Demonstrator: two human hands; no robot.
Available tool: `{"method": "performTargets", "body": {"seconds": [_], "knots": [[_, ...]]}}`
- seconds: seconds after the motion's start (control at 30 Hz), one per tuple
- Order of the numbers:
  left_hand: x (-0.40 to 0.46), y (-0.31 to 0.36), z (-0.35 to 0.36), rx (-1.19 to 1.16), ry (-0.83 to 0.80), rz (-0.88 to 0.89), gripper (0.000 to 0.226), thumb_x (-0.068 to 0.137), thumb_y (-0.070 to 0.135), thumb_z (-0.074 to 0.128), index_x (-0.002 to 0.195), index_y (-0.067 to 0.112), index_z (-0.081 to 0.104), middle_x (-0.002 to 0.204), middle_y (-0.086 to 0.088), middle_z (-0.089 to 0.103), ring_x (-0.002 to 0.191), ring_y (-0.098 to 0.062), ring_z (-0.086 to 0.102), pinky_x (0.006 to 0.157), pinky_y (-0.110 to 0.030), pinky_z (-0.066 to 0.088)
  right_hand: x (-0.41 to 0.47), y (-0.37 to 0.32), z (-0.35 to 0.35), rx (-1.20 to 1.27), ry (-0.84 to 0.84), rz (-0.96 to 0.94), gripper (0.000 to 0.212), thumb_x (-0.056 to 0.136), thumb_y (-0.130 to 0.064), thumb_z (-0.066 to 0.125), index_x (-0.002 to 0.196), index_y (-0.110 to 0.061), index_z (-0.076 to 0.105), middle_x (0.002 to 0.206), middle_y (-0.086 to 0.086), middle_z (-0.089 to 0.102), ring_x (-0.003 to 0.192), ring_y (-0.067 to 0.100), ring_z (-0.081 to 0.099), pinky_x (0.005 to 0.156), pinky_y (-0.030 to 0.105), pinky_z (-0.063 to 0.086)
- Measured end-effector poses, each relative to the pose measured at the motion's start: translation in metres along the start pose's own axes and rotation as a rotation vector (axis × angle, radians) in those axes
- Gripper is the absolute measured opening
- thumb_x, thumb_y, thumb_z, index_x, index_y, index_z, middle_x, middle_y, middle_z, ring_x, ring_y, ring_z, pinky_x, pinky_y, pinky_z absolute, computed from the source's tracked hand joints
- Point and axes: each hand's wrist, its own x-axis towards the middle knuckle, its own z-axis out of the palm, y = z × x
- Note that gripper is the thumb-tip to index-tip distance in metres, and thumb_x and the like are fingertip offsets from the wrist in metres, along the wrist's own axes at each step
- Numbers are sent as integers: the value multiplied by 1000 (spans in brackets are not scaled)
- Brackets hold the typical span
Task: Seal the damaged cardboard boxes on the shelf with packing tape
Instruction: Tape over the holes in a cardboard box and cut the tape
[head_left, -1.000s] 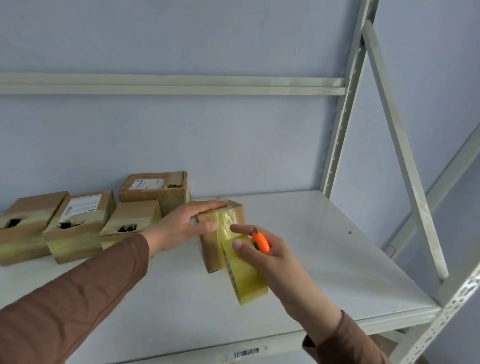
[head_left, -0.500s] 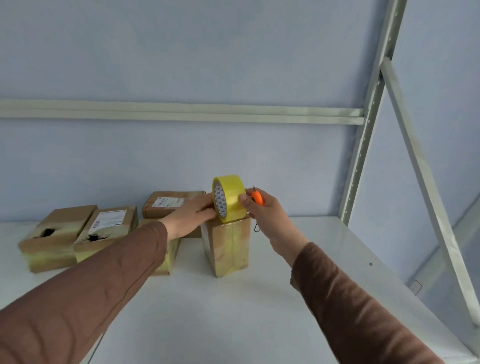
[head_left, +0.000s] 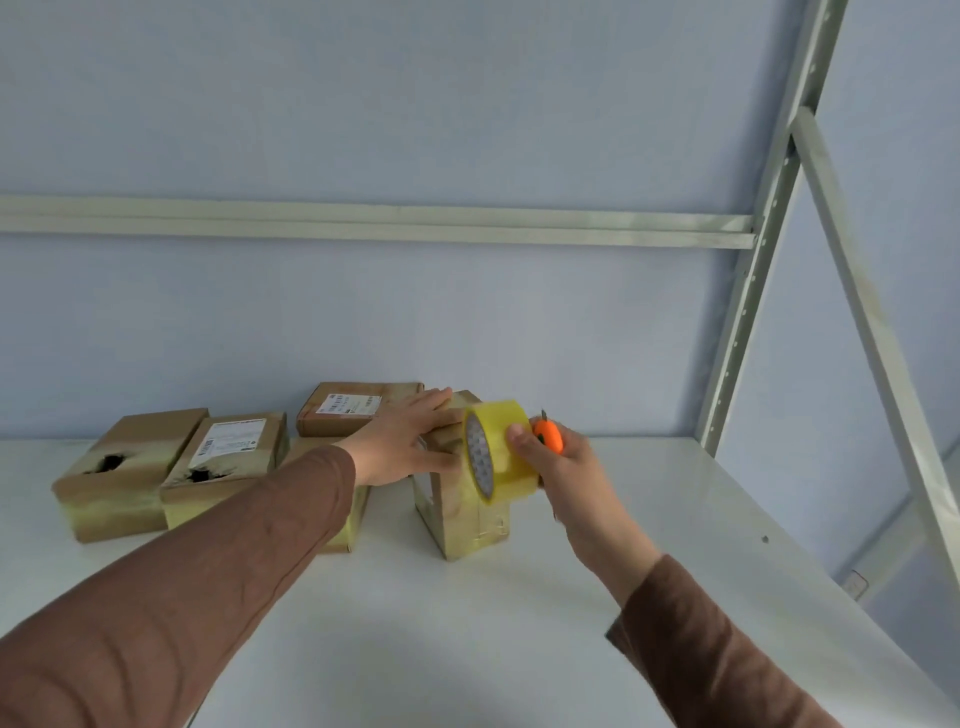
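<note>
At the centre of the frame, the upright box (head_left: 462, 514) was steadied on the shelf (head_left: 649, 545) by the left hand (head_left: 410, 447), laid flat with straight fingers on its top. The tape roll (head_left: 498, 452) and an orange cutter (head_left: 549, 435) were gripped together in the right hand (head_left: 566, 467). The tape could be wrinkled or stuck crooked if the box were tipped by the pull.

Storeroom: metal rack (head_left: 748, 291), labelled parcels (head_left: 228, 457)
</note>
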Motion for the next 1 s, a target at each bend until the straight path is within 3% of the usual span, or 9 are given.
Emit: {"method": "performTargets", "body": {"seconds": [0.07,0.27,0.43,0.57,0.63,0.73,0.83,0.93,1.0], "knots": [[1,-2,3,-57,-5,2,70,89,55,71,144,72,30,170,15,7,157,-11,-6,126,-49,6,-21,18,-6,-81,13,45,37,81,-54,67,69,-21,53,67,-7,46,59,8,41,49,14,33],[5,-1,11,-82,35,4,64,86,63,70,138,75,35,167,18,15,154,-7,2,124,-49,11,-52,72,-17,-100,-15,333,40,73,-53,70,85,-17,57,77,6,49,72,18,45,71,34,32],[9,10,1,-409,21,-26,50,90,47,75,132,65,54,142,39,45,134,15,36,114,-23,27,-43,51,-24,-22,-29,313,42,72,-54,75,83,-15,64,77,4,61,69,17,58,66,27,42],[7,9,7,-661,59,-228,48,78,60,72,119,36,73,123,6,72,122,-14,62,108,-34,44,-37,26,-26,32,-73,201,72,72,-67,74,108,-5,62,85,2,63,77,16,59,69,27,43],[3,4,11,-696,117,-265,38,89,53,71,121,30,69,123,4,72,122,-19,64,107,-33,47,-35,23,-20,12,-37,127,66,72,-64,74,109,-11,61,83,-3,60,73,12,53,61,18,39],[-2,-3,10,-495,199,-126,40,99,46,62,138,44,56,146,18,54,138,-7,46,110,-26,37,-38,28,-15,57,-80,62,51,80,-55,72,102,-11,62,81,-2,57,74,13,48,63,22,36],[2,-6,7,55,290,92,46,107,34,51,152,42,44,163,15,30,154,-5,17,127,-38,10,-41,34,-14,65,-118,11,54,83,-58,70,95,-6,58,84,7,51,78,19,40,67,34,29],[8,-2,12,336,200,237,53,107,9,45,156,30,42,165,12,27,157,-7,11,129,-42,4,-39,38,-14,52,-155,-11,55,87,-49,72,93,3,53,82,10,45,75,20,37,62,23,28],[8,-3,19,365,81,231,55,105,20,43,159,27,35,171,6,8,158,-9,-5,129,-40,0,-35,40,-14,41,-177,-22,47,89,-40,70,94,4,55,83,9,46,77,17,41,63,18,34]]}}
